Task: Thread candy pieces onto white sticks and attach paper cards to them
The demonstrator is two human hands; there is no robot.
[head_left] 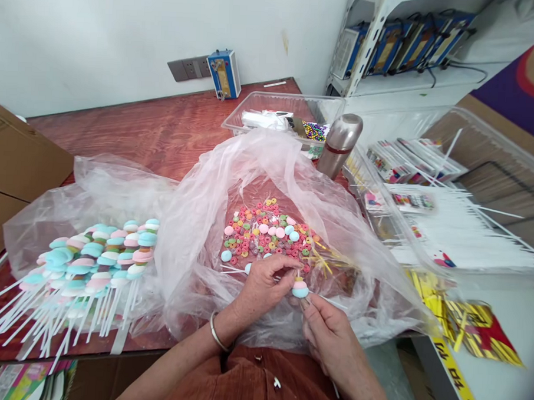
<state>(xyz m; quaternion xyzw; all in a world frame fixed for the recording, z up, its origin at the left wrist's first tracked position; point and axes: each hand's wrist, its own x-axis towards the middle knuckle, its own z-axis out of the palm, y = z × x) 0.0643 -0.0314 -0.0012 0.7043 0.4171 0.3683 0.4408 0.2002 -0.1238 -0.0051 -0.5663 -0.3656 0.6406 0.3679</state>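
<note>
- Right hand (327,326) pinches the stick (336,390) under the candy (300,290), near the tabletop's (119,134) front edge.
- Left hand (263,280) bunched above; whether pinching anything, I cannot tell.
- Off-centre pressing could crack the candy.

Candy (258,216): spread on the bag (190,226), beyond the fingers (281,262).
Lollipops (91,268): piled left of the fingers.
Flask (339,145): set beyond them, rightward.
Sticks (464,233): laid in the tub (396,220), to their right.

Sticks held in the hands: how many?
1: the pink-and-blue stick, its lower end in the right hand, its top at the left hand. Others may be hidden.
</note>
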